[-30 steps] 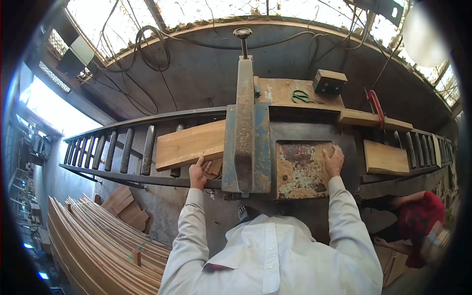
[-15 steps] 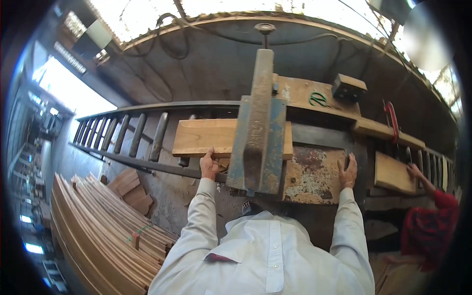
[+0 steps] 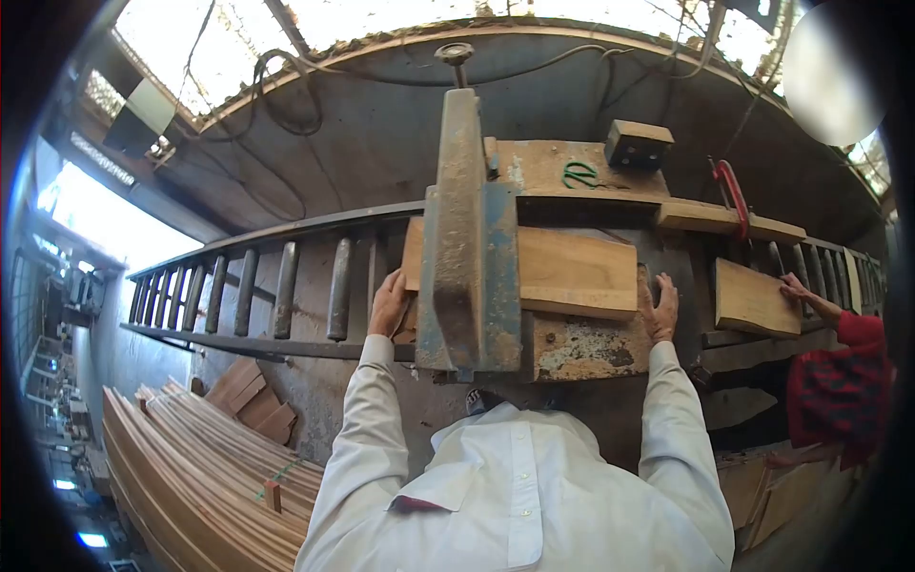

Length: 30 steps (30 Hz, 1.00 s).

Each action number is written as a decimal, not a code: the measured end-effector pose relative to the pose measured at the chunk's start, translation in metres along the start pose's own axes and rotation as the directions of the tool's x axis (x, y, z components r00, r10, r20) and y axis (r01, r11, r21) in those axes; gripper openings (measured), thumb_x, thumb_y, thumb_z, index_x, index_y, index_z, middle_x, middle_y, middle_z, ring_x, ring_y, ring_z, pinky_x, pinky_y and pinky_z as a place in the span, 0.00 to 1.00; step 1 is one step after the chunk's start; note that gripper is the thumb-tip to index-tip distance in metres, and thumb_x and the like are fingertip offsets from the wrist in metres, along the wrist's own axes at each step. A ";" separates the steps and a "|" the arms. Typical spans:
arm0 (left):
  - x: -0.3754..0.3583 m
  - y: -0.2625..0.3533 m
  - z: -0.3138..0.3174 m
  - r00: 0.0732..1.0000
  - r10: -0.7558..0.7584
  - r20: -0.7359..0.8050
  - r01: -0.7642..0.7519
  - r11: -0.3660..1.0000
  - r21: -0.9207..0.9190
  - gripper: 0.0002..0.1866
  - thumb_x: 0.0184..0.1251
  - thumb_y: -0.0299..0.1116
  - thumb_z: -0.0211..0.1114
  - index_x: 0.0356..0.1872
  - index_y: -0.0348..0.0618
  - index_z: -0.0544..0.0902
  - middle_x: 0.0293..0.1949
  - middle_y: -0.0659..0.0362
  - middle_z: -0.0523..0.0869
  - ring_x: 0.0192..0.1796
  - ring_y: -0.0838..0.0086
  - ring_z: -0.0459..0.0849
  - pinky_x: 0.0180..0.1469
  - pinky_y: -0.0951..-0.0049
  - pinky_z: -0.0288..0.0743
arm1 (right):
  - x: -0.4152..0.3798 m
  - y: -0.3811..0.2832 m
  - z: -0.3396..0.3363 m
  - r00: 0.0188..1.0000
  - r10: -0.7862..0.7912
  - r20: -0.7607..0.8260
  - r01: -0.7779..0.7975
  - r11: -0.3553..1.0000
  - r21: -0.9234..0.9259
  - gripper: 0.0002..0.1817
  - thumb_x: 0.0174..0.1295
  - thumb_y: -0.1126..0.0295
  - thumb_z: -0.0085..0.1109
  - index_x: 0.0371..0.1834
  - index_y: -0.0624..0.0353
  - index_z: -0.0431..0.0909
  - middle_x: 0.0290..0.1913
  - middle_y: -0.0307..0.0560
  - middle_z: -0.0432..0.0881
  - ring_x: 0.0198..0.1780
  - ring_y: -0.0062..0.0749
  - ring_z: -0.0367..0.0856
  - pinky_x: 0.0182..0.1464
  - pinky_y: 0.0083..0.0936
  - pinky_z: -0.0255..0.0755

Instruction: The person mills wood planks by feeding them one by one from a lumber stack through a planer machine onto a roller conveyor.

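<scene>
- Wooden board: enclosed mid-length beneath the planer head, its ends showing either side, between both hands.
- Left hand: fingers at the board's left end (cannot tell whether they grip).
- Right hand: released, fingers spread, just beside the right end.
- Rear panel: bears green cord.
- Right roller frame: bears a shorter block, a co-worker's hand at its edge.
- Floor, left: stacked strips.

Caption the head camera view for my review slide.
A board lies under the machine head, left hand at one end, right hand near the other; a co-worker touches another board.
</scene>
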State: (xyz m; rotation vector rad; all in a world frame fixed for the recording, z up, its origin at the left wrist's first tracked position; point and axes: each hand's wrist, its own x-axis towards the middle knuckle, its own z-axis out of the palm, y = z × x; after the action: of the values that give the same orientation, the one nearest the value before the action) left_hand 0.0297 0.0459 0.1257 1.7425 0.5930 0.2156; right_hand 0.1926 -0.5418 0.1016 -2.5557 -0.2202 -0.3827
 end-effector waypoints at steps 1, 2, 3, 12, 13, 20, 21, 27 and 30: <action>-0.003 0.006 0.007 1.000 0.023 0.004 -0.024 0.999 0.029 0.23 0.75 0.40 0.58 0.63 0.35 0.76 0.58 0.52 0.82 0.59 0.69 0.79 0.59 0.72 0.72 | -0.004 0.002 0.002 1.000 -0.014 -0.009 0.014 1.000 0.004 0.40 0.65 0.35 0.50 0.66 0.59 0.69 0.72 0.54 0.66 0.76 0.47 0.58 0.78 0.43 0.45; -0.014 0.010 0.011 0.999 0.049 0.016 -0.050 0.997 0.062 0.23 0.75 0.39 0.57 0.64 0.35 0.75 0.59 0.52 0.81 0.60 0.69 0.79 0.61 0.73 0.70 | -0.010 0.006 0.001 1.000 -0.020 -0.020 0.020 1.000 0.007 0.39 0.64 0.36 0.51 0.67 0.58 0.69 0.72 0.54 0.66 0.76 0.46 0.58 0.78 0.43 0.45; -0.024 0.016 0.014 0.996 0.076 0.037 -0.079 0.992 0.097 0.23 0.75 0.39 0.57 0.65 0.35 0.74 0.59 0.53 0.81 0.60 0.69 0.78 0.63 0.73 0.68 | -0.016 0.006 -0.002 1.000 -0.019 -0.017 0.019 1.000 -0.019 0.39 0.64 0.37 0.53 0.67 0.58 0.69 0.72 0.54 0.66 0.76 0.46 0.58 0.78 0.43 0.45; -0.051 0.010 0.034 0.935 -0.150 0.322 0.213 0.962 -0.169 0.22 0.74 0.35 0.58 0.63 0.32 0.76 0.59 0.52 0.81 0.59 0.69 0.79 0.60 0.73 0.72 | -0.008 0.008 0.002 0.979 0.157 -0.129 -0.167 0.983 -0.071 0.39 0.64 0.44 0.57 0.71 0.59 0.66 0.73 0.53 0.66 0.77 0.44 0.56 0.79 0.42 0.41; -0.051 0.007 0.036 0.931 -0.153 0.331 0.218 0.961 -0.169 0.21 0.74 0.35 0.58 0.63 0.32 0.76 0.59 0.52 0.81 0.59 0.69 0.79 0.60 0.73 0.72 | -0.004 0.013 0.004 0.970 0.191 -0.150 -0.202 0.977 -0.062 0.39 0.64 0.44 0.56 0.71 0.59 0.65 0.73 0.53 0.66 0.77 0.44 0.55 0.79 0.43 0.41; -0.063 -0.011 0.032 0.915 -0.207 0.346 0.274 0.949 -0.157 0.21 0.74 0.34 0.58 0.63 0.32 0.76 0.59 0.52 0.81 0.59 0.69 0.80 0.60 0.73 0.72 | 0.031 0.045 0.014 0.934 0.280 -0.223 -0.301 0.952 -0.063 0.38 0.66 0.43 0.53 0.71 0.57 0.65 0.73 0.52 0.65 0.78 0.44 0.54 0.79 0.45 0.41; -0.064 -0.012 0.031 0.913 -0.213 0.347 0.281 0.947 -0.158 0.21 0.74 0.34 0.58 0.62 0.32 0.76 0.59 0.52 0.81 0.59 0.69 0.80 0.60 0.73 0.72 | 0.034 0.045 0.013 0.933 0.284 -0.220 -0.304 0.951 -0.064 0.37 0.66 0.43 0.53 0.71 0.57 0.65 0.73 0.51 0.65 0.78 0.44 0.54 0.79 0.45 0.41; -0.065 -0.019 0.029 0.907 -0.230 0.352 0.296 0.944 -0.147 0.21 0.74 0.34 0.58 0.62 0.32 0.76 0.59 0.52 0.81 0.58 0.69 0.80 0.59 0.73 0.73 | 0.037 0.040 0.011 0.925 0.298 -0.234 -0.320 0.946 -0.058 0.37 0.66 0.43 0.53 0.70 0.57 0.66 0.73 0.51 0.66 0.77 0.44 0.55 0.79 0.45 0.41; -0.059 -0.023 0.029 0.903 -0.232 0.362 0.299 0.944 -0.142 0.21 0.74 0.34 0.59 0.62 0.32 0.76 0.59 0.52 0.81 0.58 0.69 0.80 0.59 0.73 0.73 | 0.038 0.037 0.011 0.913 0.318 -0.255 -0.338 0.940 -0.039 0.36 0.66 0.44 0.54 0.70 0.58 0.67 0.72 0.51 0.67 0.77 0.45 0.56 0.79 0.45 0.41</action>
State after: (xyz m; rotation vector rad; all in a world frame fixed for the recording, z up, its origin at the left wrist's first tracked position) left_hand -0.0141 -0.0054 0.1058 1.4457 0.5283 -0.2151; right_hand 0.2391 -0.5638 0.0867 -2.5320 0.3218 -0.5797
